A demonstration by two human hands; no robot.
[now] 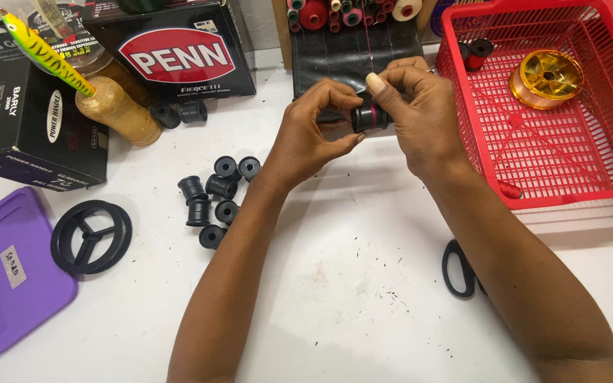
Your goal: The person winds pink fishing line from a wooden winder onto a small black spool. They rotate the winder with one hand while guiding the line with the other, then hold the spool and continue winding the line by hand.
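Both hands meet over the far middle of the white table (pixel 335 284), pinching a small black plastic spool wound with dark red thread (pixel 370 118): the left hand (pixel 313 131) closes its thumb and fingers on the spool's left end, and the right hand (pixel 416 113) grips its right end from above. The hold looks slight, fingertips only, so the spool could slip and roll away, perhaps among the cluster of empty black spools (pixel 214 195) lying to the left. A thin thread seems to run from it toward the rack of coloured thread cones (pixel 349 14) at the far edge; a sharp tug could slacken or snag it. The spool itself is short and cylindrical, with black flanges and a narrow red band between them, partly hidden by fingers.
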